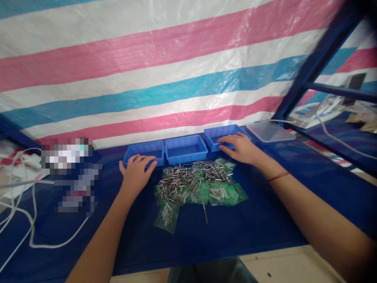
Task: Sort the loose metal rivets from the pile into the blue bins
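Three blue bins stand in a row at the back of the dark blue table. My left hand rests over the front edge of the left bin, fingers spread. The middle bin stands between my hands, with no hand on it. On the front rim of the right bin lies my right hand, fingers apart. A heap of small metal pins lies before the bins, on and among green-tinted plastic bags. One longer thin rod lies in front of the heap.
A clear plastic lid lies right of the bins. White cables and blurred-out items cover the left side. A striped tarp hangs behind, and a blue metal frame rises at the right.
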Motion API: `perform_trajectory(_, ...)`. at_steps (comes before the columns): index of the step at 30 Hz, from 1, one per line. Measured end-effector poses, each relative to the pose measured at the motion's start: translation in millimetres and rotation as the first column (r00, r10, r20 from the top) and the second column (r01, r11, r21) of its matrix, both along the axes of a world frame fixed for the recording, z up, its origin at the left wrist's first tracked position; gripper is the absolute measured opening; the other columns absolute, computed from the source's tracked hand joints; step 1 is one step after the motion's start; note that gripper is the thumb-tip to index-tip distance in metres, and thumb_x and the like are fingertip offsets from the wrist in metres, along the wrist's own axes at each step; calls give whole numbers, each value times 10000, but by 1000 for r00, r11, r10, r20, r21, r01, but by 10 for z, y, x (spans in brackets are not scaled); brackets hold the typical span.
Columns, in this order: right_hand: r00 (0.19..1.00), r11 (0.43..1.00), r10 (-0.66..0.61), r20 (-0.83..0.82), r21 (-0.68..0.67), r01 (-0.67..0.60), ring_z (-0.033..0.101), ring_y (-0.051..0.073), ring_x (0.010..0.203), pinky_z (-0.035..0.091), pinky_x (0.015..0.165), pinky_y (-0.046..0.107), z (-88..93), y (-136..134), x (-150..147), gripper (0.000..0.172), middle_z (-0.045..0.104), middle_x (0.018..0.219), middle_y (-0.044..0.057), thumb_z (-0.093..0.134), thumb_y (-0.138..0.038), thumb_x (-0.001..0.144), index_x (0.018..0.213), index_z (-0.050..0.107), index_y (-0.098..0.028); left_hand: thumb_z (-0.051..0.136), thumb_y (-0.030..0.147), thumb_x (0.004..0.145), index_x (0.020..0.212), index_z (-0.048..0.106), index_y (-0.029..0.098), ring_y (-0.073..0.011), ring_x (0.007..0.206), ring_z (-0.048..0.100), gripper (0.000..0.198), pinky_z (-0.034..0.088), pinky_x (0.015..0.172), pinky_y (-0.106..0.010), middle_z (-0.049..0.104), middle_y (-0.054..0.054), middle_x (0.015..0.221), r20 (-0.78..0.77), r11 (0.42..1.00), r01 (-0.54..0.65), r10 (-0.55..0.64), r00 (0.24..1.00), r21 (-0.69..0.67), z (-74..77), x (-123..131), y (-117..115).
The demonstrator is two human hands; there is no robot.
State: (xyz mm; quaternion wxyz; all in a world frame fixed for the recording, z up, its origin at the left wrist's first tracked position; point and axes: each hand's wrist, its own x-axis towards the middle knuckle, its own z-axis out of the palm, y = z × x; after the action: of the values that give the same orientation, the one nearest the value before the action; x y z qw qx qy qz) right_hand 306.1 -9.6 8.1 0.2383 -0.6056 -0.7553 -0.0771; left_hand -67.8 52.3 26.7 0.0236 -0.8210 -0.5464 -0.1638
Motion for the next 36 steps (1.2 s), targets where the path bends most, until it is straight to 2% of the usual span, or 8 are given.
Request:
perform_trajectory(6, 993, 991, 109, -52, -66, -112, 675, 208, 902, 515, 797, 364, 48, -81, -105, 252, 722, 1009, 46, 493, -280, 869, 1008, 697, -228, 469, 413, 936, 1090, 656, 343, -276, 1169, 491, 252, 69, 1053, -715, 674, -32, 1163, 6, 1000, 8, -8, 1000, 1, 2, 22, -24)
perform_trajectory(14, 990, 990, 121, -77, -60, -126, 674, 209, 876, 521, 799, 345, 115, -156, -135, 255, 724, 972, 50, 506, -262, 847, 1003, 702, -217, 463, 410, 941, 1076, 659, 334, -266, 1143, 503, 250, 61, 1056, -709, 680, -21, 1131, 20, 999, 46, -46, 999, 16, -21, 50, -48)
perform_trajectory(18, 995, 997, 72, -74, 38, -69, 612, 261, 1002, 453, 928, 429, 281, -266, -156, 252, 684, 1036, 100, 523, -270, 829, 1005, 681, -184, 498, 417, 923, 1185, 621, 328, -309, 1216, 432, 302, 140, 1047, -697, 630, -57, 1203, 18, 991, 80, -82, 996, 104, 2, 31, -81)
perform_trajectory(22, 984, 990, 119, -131, 93, -107, 612, 217, 894, 486, 844, 379, 407, -403, -281, 187, 676, 926, 68, 499, -215, 829, 920, 661, -198, 495, 414, 928, 1285, 559, 292, -310, 1277, 377, 382, 226, 1075, -594, 556, -80, 1289, -19, 950, 227, -228, 974, 217, 42, 52, -95)
perform_trajectory(25, 988, 985, 153, -35, 85, -150, 579, 244, 1019, 459, 907, 410, 345, -397, -419, 278, 647, 1085, 101, 509, -259, 858, 1093, 639, -186, 472, 404, 945, 1329, 514, 296, -268, 1210, 459, 401, 299, 1062, -507, 552, -78, 1277, -76, 917, 364, -357, 931, 162, 46, 151, -63)
perform_trajectory(28, 992, 994, 92, 83, 49, -97, 509, 309, 1151, 422, 937, 497, 192, -306, -493, 451, 545, 1286, 154, 504, -384, 893, 1304, 539, -201, 469, 404, 949, 1305, 539, 292, -247, 1087, 536, 380, 386, 974, -432, 580, -81, 1192, -116, 913, 390, -377, 919, 119, 30, 266, -21)
perform_trajectory(32, 993, 997, 83, 79, -4, -83, 479, 313, 1185, 435, 898, 492, 17, -191, -477, 372, 527, 1306, 142, 438, -396, 937, 1243, 592, -251, 483, 378, 946, 1220, 599, 283, -226, 971, 565, 313, 420, 869, -376, 582, -73, 1096, -115, 931, 350, -338, 934, 101, 1, 339, 0)
perform_trajectory(36, 996, 997, 79, 39, 4, -79, 501, 288, 1158, 443, 879, 469, -23, -139, -449, 329, 554, 1263, 126, 395, -366, 959, 1147, 641, -256, 449, 363, 963, 1172, 621, 299, -211, 957, 563, 278, 396, 878, -386, 577, -57, 1057, -73, 938, 334, -328, 942, 96, -28, 366, -1)
